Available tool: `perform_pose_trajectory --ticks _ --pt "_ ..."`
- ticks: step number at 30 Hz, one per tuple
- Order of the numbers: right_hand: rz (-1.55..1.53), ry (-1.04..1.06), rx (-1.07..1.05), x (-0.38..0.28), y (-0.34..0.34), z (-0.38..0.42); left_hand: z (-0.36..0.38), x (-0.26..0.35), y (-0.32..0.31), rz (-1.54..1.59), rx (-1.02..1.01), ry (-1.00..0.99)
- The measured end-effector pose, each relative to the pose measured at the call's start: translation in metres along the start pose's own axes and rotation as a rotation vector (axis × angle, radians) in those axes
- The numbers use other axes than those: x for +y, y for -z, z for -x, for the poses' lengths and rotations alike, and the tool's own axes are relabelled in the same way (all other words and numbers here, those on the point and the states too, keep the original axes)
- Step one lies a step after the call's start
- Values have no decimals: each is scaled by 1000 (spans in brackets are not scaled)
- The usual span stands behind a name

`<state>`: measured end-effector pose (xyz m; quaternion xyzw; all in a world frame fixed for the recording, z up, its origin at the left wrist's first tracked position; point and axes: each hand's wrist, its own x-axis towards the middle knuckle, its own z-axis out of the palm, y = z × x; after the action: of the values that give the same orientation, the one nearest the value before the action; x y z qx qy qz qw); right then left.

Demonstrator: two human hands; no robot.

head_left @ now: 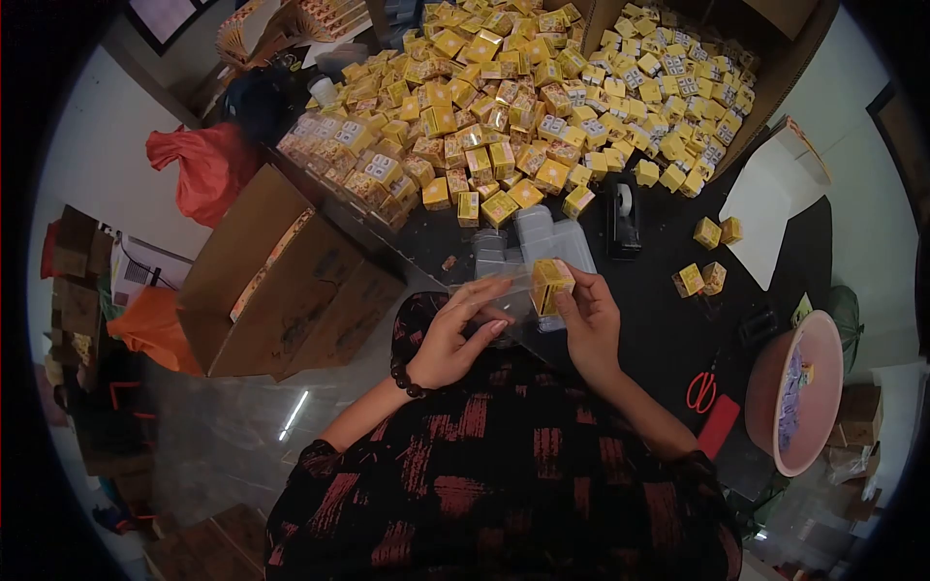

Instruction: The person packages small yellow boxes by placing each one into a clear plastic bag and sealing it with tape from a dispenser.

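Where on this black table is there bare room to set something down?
The black table looks bare between the right hand and the scissors, and from the tape dispenser to the loose boxes. It's crowded under the yellow box heap and around the clear plastic packs.

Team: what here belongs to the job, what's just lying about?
Apparently in the job:
yellow box in right hand
clear plastic at left hand
stacked clear plastic pieces
yellow box pile

Probably lying about:
red scissors
pink basin
orange bag
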<state>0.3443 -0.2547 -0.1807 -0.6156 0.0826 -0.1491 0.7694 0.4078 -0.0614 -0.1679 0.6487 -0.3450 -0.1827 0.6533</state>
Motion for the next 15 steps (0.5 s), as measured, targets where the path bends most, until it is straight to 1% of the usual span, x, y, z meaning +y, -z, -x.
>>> perform_pose_trajectory --ticks 4,6,10,12,15 --pt "-21 45 -74 2 9 -10 1 -1 3 -39 -8 28" --pt "-45 81 -107 1 13 -12 -2 4 3 -53 0 -32" --pt "-46 94 -63 1 10 -11 -2 2 1 -30 7 -29" --pt "-58 78 -42 4 9 -11 -2 0 0 -21 15 -58" --pt "-32 100 -45 5 8 -10 -1 -1 -2 6 8 -44"
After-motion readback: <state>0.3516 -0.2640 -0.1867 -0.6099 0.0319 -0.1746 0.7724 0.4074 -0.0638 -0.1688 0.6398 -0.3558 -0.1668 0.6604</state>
